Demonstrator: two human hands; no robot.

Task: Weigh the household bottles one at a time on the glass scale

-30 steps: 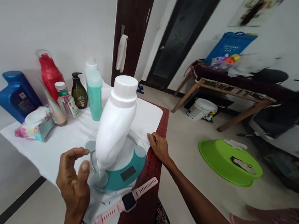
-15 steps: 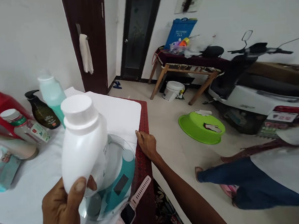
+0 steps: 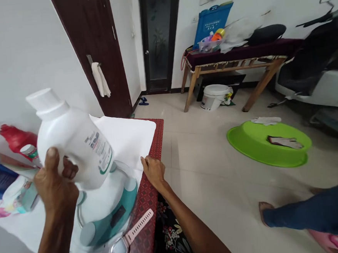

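My left hand (image 3: 55, 184) is closed around the handle of a white detergent bottle (image 3: 72, 145). The capped bottle tilts toward the upper left, with a printed label on its right side. Below and behind it lies a glass bathroom scale (image 3: 120, 216) with a teal band and a dark display. My right hand (image 3: 154, 173) is closed at the table's red patterned edge (image 3: 155, 143), beside the white sheet (image 3: 126, 135); its fingertips are partly hidden. A pink-strapped watch (image 3: 119, 250) lies in front of the scale.
At the left stand a red bottle (image 3: 17, 137), a blue bottle (image 3: 0, 175) and a tissue pack (image 3: 21, 194). On the floor are an upturned green basin (image 3: 251, 147) and a white bucket (image 3: 213, 96). A scooter (image 3: 324, 77) and another person's leg (image 3: 302, 209) are at right.
The detergent bottle has been raised and turned, now leaning left with its label showing. My right hand stays at the table edge. The view has swung, and the other person shows less.
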